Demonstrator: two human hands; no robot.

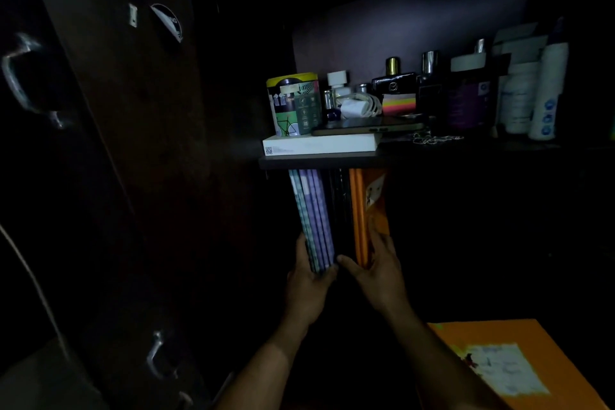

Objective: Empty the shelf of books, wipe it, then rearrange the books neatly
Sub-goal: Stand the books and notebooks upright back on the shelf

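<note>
A row of upright books stands in the dark lower shelf bay: purple and checked notebooks (314, 220) at the left, dark books (339, 210) in the middle, orange-covered books (364, 210) at the right. My left hand (307, 283) grips the lower end of the purple notebooks. My right hand (376, 271) holds the orange books, fingers on their right cover and thumb at their lower edge. The shelf floor under the books is lost in shadow.
The upper shelf board (319, 161) carries a white box (321, 145), a printed tin (294, 105), a phone, a charger, sticky notes and several bottles (466, 96). An open dark cupboard door (116, 143) stands at the left. An orange labelled book (509, 366) lies at the bottom right.
</note>
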